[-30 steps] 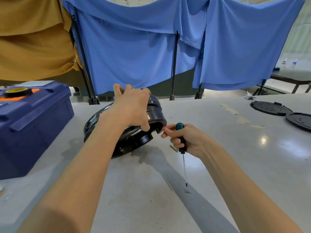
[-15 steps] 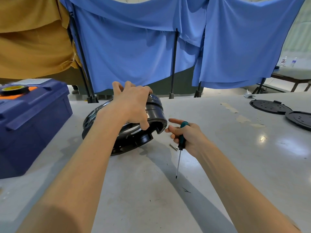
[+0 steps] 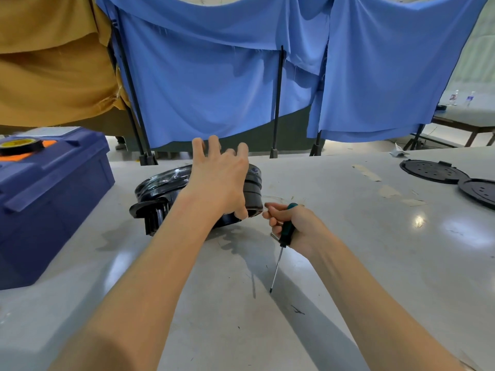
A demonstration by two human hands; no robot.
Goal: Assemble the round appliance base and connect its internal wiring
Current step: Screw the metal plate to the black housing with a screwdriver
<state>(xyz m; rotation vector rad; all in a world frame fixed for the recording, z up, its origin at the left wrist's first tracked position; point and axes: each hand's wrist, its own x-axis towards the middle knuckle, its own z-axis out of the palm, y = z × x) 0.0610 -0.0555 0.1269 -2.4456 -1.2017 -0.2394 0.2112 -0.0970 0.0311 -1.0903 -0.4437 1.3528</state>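
The black round appliance base (image 3: 158,183) stands tilted on the grey table (image 3: 375,263), left of centre, with a blocky black part showing at its lower left. My left hand (image 3: 219,180) lies over its right side. The fingers are spread and lifted above the top edge, and the thumb touches the lower front rim. My right hand (image 3: 300,226) is just right of the base and grips a screwdriver (image 3: 276,269) by its green and black handle. The thin shaft points down toward me, its tip close to the table.
A dark blue toolbox (image 3: 53,194) with a roll of tape (image 3: 20,145) on its lid stands at the left. Two flat black round covers (image 3: 431,171) (image 3: 479,190) lie at the far right. Blue and ochre cloths hang on stands behind the table.
The base has turned, so its open notch no longer faces me and a blocky part shows at the left. My left fingers have lifted and spread. My right hand stays near the rim.
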